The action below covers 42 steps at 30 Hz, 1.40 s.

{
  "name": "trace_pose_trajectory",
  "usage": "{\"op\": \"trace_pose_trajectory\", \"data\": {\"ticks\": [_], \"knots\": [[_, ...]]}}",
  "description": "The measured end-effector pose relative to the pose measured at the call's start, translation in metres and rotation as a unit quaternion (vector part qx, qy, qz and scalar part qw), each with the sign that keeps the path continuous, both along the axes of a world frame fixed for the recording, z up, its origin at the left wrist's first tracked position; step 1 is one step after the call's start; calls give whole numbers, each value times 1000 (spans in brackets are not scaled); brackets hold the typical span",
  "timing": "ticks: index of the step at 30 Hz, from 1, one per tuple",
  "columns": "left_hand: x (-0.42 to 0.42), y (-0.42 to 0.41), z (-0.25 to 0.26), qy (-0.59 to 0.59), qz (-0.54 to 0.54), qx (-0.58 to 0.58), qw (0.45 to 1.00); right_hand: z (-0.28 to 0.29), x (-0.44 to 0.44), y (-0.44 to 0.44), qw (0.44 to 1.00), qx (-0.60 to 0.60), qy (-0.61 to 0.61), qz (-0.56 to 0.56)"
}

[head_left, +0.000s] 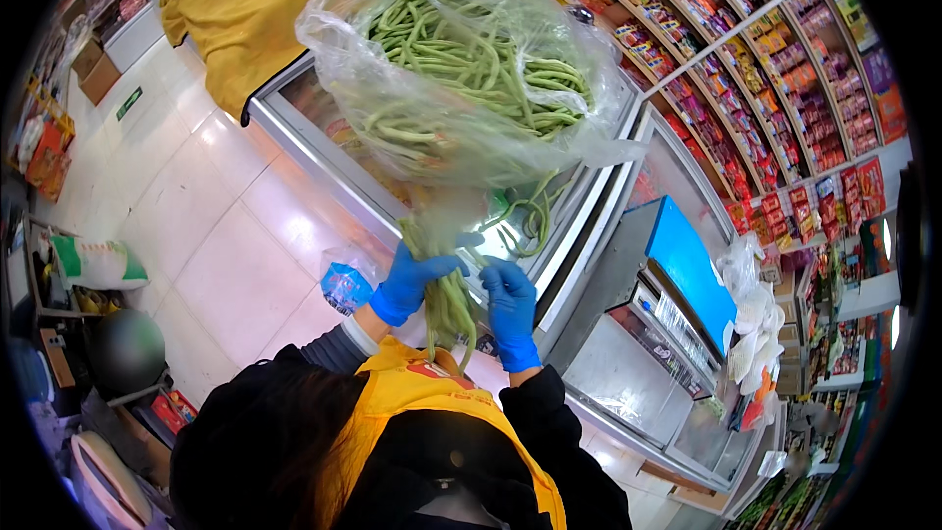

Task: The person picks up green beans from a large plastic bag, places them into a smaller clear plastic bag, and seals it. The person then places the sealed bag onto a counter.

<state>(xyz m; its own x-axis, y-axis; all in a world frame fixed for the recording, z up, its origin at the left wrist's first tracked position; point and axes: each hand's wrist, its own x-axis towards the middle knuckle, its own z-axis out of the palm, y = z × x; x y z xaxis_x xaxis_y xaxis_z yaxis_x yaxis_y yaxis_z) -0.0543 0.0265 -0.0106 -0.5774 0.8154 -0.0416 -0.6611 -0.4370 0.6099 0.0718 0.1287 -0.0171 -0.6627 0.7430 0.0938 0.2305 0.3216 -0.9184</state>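
My left hand point(419, 280), in a blue glove, is closed around a bunch of long green beans point(447, 313) that hangs down in front of the yellow apron. Just to the right, my right hand point(510, 309), also gloved in blue, has its fingers bent at the upper part of the bunch; a thin bean seems to lie at its fingertips. Beyond both hands a large clear plastic bag point(441, 114) full of long green beans rests on the glass top of a chest freezer point(346, 162). A few loose beans point(541, 217) curl on the glass by the bag. A blur hides the top of the bunch.
A mustard-yellow cloth point(250, 7) drapes over the freezer's far left part. To the right stands a grey machine with a blue top point(688, 265), with white plastic bags point(751, 309) beside it. Packed snack shelves point(714, 51) rise behind. A blue package point(346, 287) is at lower left of the freezer.
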Motion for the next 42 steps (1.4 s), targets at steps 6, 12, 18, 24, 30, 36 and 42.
{"op": "trace_pose_trajectory", "data": {"ticks": [6, 12, 18, 24, 30, 36, 42], "knots": [[-5, 11, -15, 63, 88, -87, 990, 66, -11, -23, 995, 64, 22, 66], [16, 19, -1, -48, 189, -111, 974, 53, -40, -50, 988, -90, 116, 45], [30, 36, 60, 105, 295, -457, 833, 46, -46, -42, 995, -23, 61, 71], [32, 48, 51, 163, 303, -469, 814, 63, -47, -44, 999, -8, 12, 39], [15, 19, 30, 27, 207, -163, 964, 54, -43, -37, 985, 142, 11, 99], [10, 26, 0, -58, 182, -88, 978, 69, -51, -56, 994, -3, 109, -1], [13, 20, 15, -35, 218, -52, 974, 42, -44, -32, 977, 159, 102, 99]]}}
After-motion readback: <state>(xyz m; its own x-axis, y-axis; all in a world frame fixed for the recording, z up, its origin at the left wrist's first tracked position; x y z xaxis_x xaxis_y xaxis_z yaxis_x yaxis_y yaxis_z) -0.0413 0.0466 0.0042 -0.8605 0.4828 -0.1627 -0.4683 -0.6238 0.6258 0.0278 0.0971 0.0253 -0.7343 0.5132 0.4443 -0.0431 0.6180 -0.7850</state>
